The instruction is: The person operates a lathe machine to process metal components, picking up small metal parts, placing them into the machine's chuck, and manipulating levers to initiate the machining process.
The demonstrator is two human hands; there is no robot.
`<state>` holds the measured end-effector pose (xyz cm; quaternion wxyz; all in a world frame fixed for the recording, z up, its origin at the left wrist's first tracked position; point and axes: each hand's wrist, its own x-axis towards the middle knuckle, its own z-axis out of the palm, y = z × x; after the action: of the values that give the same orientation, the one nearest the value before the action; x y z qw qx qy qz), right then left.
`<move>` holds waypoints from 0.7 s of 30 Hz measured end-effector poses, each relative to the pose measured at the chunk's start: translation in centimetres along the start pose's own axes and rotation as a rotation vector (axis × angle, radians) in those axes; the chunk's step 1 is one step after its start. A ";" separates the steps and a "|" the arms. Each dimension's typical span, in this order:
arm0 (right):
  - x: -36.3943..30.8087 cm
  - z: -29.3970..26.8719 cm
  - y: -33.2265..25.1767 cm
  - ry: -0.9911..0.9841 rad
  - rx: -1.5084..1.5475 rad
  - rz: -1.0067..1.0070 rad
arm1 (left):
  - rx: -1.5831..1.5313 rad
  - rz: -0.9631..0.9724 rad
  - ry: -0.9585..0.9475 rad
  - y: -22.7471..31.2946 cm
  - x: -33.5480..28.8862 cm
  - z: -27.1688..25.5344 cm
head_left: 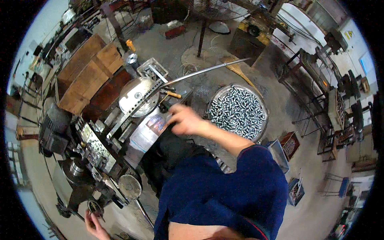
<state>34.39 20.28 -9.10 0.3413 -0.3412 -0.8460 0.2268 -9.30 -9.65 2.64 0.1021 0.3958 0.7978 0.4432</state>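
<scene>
My right hand [183, 119] is smeared by motion above the right edge of a pale sheet-like tray [142, 138]. Some reddish-brown and bluish shapes [157, 123] lie on that tray, too blurred to name. Whether the right fingers hold anything does not show. At the lower left, my left hand [94, 228] has its fingers closed at the rim of a small handwheel [95, 207] on the machine. Just beyond the tray sits a round metal disc [138, 96], crossed by a perforated bar [140, 105].
A large round basin [261, 134] full of small shiny metal parts stands to the right. Wooden boxes [90, 80] rise at the upper left. A long metal rod [208, 70] juts rightward over the floor. A standing fan [218, 10] is at the back.
</scene>
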 end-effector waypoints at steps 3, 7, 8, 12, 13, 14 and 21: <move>4.0 6.7 -8.0 -0.019 0.460 -0.271 | -0.089 0.124 -0.283 5.9 1.2 6.5; 7.1 9.9 -16.6 -0.028 0.534 -0.636 | -0.425 0.090 -0.471 4.9 1.9 12.9; 7.2 10.3 -17.5 -0.035 0.563 -0.662 | -0.486 0.017 -0.344 4.2 1.3 13.7; 7.0 11.6 -18.1 0.052 0.459 -0.738 | -0.719 -0.046 -0.403 3.8 0.6 14.8; 7.0 11.9 -18.1 0.055 0.450 -0.733 | -0.771 -0.065 -0.397 3.7 0.4 15.0; 6.9 12.1 -18.1 0.058 0.441 -0.729 | -0.822 -0.084 -0.391 3.8 0.1 15.1; 6.8 12.6 -17.8 0.033 0.384 -0.696 | -0.849 -0.170 -0.369 4.5 -0.2 15.5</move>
<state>14.00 11.49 -3.62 0.4689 0.0322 -0.8477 0.2459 1.26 1.19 -2.93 0.4309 0.3246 0.5442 0.6426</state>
